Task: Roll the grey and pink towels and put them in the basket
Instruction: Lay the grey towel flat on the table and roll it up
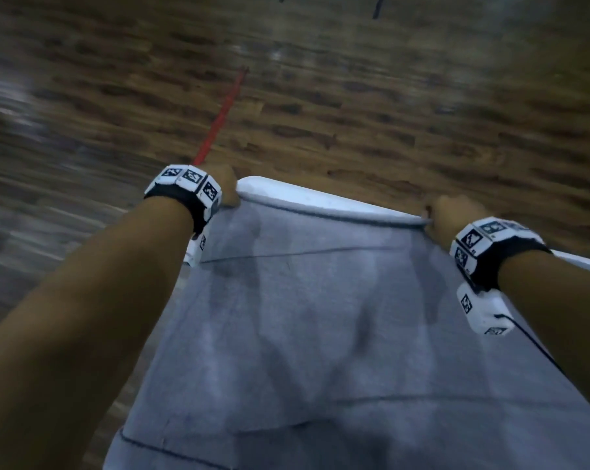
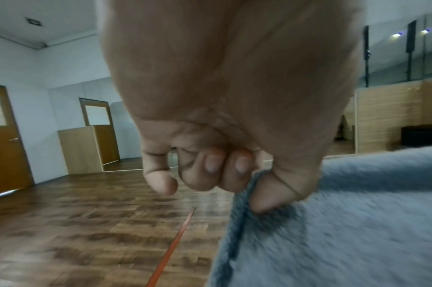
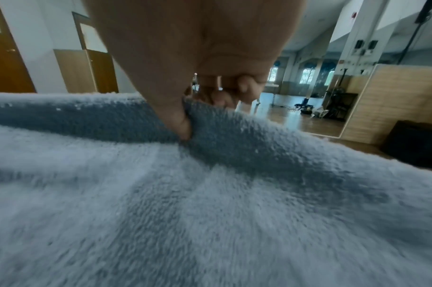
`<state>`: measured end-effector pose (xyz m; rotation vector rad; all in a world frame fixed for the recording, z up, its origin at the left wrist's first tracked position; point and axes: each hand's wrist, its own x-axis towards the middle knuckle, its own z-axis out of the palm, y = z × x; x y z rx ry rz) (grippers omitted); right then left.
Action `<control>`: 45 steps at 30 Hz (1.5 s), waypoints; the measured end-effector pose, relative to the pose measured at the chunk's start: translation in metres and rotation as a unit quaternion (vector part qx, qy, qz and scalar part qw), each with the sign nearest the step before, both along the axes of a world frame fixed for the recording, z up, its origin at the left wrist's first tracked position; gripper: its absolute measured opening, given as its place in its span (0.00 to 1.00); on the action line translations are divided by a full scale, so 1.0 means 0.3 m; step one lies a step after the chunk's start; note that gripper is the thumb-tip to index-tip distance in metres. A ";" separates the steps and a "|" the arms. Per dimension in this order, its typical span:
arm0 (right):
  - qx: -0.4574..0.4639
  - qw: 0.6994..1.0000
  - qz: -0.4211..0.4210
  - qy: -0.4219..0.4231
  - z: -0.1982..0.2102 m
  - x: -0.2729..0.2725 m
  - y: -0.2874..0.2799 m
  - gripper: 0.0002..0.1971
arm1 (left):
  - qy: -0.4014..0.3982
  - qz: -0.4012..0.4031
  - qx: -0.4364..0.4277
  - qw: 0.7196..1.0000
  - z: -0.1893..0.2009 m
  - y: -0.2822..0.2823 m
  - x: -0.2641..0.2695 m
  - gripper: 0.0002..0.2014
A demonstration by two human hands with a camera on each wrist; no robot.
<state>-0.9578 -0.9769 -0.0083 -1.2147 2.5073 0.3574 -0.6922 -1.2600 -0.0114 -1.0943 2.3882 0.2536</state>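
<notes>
A grey towel [image 1: 320, 317] lies spread flat over a white table [image 1: 307, 198], reaching from the far edge toward me. My left hand [image 1: 226, 188] pinches its far left corner, thumb on top and fingers curled beneath, as the left wrist view shows on the grey towel [image 2: 345, 223]. My right hand [image 1: 449, 212] pinches the far right corner; in the right wrist view the thumb presses into a fold of the grey towel [image 3: 210, 194]. No pink towel or basket is in view.
Dark wooden floor [image 1: 354, 96] lies beyond the table, with a red line [image 1: 219, 120] running across it. Wooden doors [image 2: 3, 139] and low wooden partitions [image 2: 87, 147] stand along the white walls. A cable [image 1: 537, 347] trails from my right wristband.
</notes>
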 end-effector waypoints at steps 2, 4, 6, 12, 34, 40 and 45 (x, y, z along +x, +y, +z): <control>-0.068 0.996 -0.038 0.042 0.038 -0.030 -0.027 0.06 | 0.050 0.033 -0.057 0.997 0.040 -0.021 -0.015 0.07; -0.131 0.984 -0.110 0.039 0.053 -0.027 -0.026 0.15 | 0.120 0.074 -0.105 0.984 0.045 -0.013 -0.023 0.12; -0.154 0.975 -0.156 0.020 0.050 0.010 0.001 0.22 | 0.158 0.096 -0.073 0.980 0.030 0.038 -0.025 0.24; -0.056 0.980 -0.190 -0.003 -0.039 0.101 0.227 0.23 | 0.144 0.038 0.011 0.989 -0.047 0.323 -0.042 0.31; -0.047 0.948 -0.316 0.005 -0.048 -0.775 1.333 0.16 | 0.221 -0.147 0.150 0.952 -0.067 1.295 -1.011 0.23; -0.003 0.966 -0.257 -0.026 -0.089 -0.956 1.480 0.24 | 0.095 -0.191 0.013 0.977 -0.087 1.366 -1.203 0.19; 0.003 0.978 -0.208 -0.016 -0.085 -1.000 1.493 0.11 | 0.005 -0.269 -0.064 0.961 -0.062 1.376 -1.286 0.08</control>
